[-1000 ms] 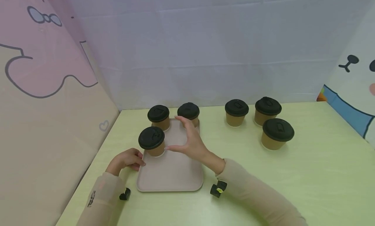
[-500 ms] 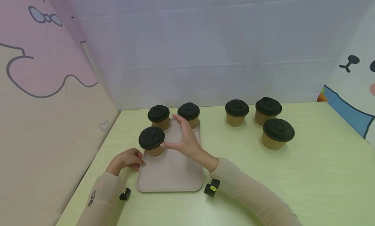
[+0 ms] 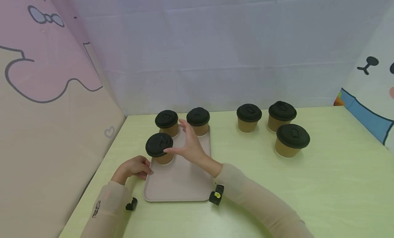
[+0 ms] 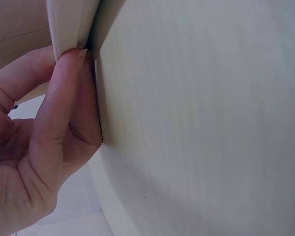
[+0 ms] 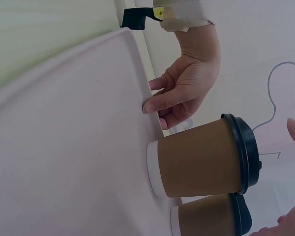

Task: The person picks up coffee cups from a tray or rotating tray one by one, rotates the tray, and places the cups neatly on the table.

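Note:
A pinkish tray (image 3: 178,186) lies on the table with three lidded paper cups standing on it. My left hand (image 3: 133,167) pinches the tray's left rim (image 4: 71,24) between thumb and fingers. Over the tray, my right hand (image 3: 194,149) is spread, thumb apart from the fingers. Its thumb tip overlaps the front paper cup (image 3: 163,157), brown with a black lid; the right wrist view has this cup (image 5: 199,162) apart from the thumb. Behind stand the back-left paper cup (image 3: 169,130) and back-right paper cup (image 3: 201,129), close to the right fingertips.
Three more lidded cups stand on the pale green table (image 3: 335,183) to the right: one cup (image 3: 247,125) at the back, another cup (image 3: 275,124) beside it, and a nearer cup (image 3: 286,149). A white cloth wall (image 3: 215,60) rises behind the table.
My right hand has moved a little left, its thumb now in front of the front cup's lid edge. The left hand, tray and cups have stayed put.

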`<act>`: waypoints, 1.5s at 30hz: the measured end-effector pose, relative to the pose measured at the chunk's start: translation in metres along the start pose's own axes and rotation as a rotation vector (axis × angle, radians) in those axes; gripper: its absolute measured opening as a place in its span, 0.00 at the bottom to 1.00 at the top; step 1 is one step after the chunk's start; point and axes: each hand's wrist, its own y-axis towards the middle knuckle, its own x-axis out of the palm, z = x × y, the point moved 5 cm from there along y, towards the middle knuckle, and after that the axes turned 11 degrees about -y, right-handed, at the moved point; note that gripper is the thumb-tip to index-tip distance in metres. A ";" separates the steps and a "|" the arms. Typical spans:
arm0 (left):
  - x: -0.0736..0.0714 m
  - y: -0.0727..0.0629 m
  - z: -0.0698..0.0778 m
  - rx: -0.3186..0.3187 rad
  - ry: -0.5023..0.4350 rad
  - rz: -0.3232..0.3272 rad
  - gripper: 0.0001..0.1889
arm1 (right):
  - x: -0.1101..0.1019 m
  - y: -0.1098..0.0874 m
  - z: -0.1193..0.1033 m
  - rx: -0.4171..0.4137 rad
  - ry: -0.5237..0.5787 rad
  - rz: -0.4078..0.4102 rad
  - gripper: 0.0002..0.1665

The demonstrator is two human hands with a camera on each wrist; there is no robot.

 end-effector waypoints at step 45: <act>0.000 0.001 0.000 0.005 -0.010 -0.006 0.11 | 0.045 0.008 0.014 0.126 0.018 -0.114 0.61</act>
